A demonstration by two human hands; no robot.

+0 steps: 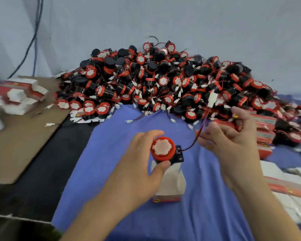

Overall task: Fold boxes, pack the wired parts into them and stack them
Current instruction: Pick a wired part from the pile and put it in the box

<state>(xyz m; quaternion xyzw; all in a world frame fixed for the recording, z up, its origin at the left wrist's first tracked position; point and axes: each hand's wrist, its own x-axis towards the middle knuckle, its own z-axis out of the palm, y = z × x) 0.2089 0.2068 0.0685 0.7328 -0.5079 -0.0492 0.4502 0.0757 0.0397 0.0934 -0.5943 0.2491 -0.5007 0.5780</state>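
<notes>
Left hand (137,164) grip curled round the red-capped wired part (162,148), part seated in the open box (172,184) near centre, right hand (233,141) grip apparently pinching its wire (203,123) just right, heap of parts (163,79) far

Your left hand (139,164) grips the red-capped part (162,148), which sits in the mouth of the box (170,185) under it. Your right hand (228,141), just beside, pinches its wire (191,146). Beyond both hands lies a heap of parts (163,80).
</notes>
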